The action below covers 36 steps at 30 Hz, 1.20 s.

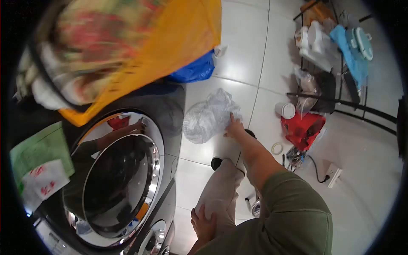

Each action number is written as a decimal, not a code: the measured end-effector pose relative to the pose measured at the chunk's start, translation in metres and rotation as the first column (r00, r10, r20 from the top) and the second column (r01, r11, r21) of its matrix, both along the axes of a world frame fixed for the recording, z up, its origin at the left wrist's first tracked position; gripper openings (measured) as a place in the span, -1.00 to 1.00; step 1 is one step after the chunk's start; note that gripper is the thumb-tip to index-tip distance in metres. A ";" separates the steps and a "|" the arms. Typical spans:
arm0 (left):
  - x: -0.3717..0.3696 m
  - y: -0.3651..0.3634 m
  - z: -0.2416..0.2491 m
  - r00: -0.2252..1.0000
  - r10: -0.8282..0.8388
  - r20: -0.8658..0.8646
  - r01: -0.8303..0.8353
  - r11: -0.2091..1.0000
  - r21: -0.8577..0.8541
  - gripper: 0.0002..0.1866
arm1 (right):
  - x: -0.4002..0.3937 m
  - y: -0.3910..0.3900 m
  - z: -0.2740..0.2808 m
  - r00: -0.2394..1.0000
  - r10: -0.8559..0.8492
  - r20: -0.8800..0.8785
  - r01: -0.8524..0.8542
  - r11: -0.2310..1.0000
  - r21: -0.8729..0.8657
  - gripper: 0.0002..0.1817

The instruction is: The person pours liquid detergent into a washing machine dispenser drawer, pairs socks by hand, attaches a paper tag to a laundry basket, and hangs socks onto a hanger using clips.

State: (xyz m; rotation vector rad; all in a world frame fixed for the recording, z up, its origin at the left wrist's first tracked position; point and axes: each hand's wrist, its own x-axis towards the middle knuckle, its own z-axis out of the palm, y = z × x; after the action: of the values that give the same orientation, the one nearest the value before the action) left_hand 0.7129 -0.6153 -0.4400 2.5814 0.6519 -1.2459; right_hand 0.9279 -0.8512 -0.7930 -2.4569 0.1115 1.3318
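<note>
My right hand (234, 127) reaches down to the near right edge of a crumpled whitish, see-through mesh-like bag (208, 117) above the tiled floor. Its visible fingers are stretched apart against the bag; no firm grip shows. My left hand (205, 223) rests on my left leg in light trousers (221, 191), fingers spread over the cloth, with nothing in it. Left of my legs stands a dark front-loading washing machine (170, 121) with a round glass door (123, 185) rimmed in chrome.
A yellow basket (182, 38) full of patterned cloth sits on the machine. Behind the bag is a blue plastic bag (195, 68). To the right are a black metal rack (352, 102), a red bag (301, 129), a white cup (285, 110), a tape roll (277, 148) and a power strip (333, 175).
</note>
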 end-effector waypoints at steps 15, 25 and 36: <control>0.086 -0.030 -0.042 0.961 0.093 0.261 0.147 0.628 -0.764 -0.26 | -0.090 -0.071 0.419 0.934 -0.343 -0.096 0.204 0.294 0.934 -0.58; 0.100 -0.116 0.212 0.957 -0.261 -0.126 -0.079 0.183 -0.980 -0.58 | -0.244 -0.179 0.502 0.557 -0.484 0.675 0.353 0.874 0.335 -0.58; -0.069 0.091 0.218 0.706 0.707 -0.038 -0.567 0.533 -0.628 -0.59 | -0.158 -0.380 0.435 0.958 -0.162 0.236 0.258 0.845 -0.468 0.17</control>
State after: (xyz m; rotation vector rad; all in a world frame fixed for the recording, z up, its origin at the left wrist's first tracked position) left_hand 0.6440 -0.5247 -0.2218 1.6460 0.8743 -0.7165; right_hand 0.7702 -1.2311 -0.3577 -2.8653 0.7430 1.0639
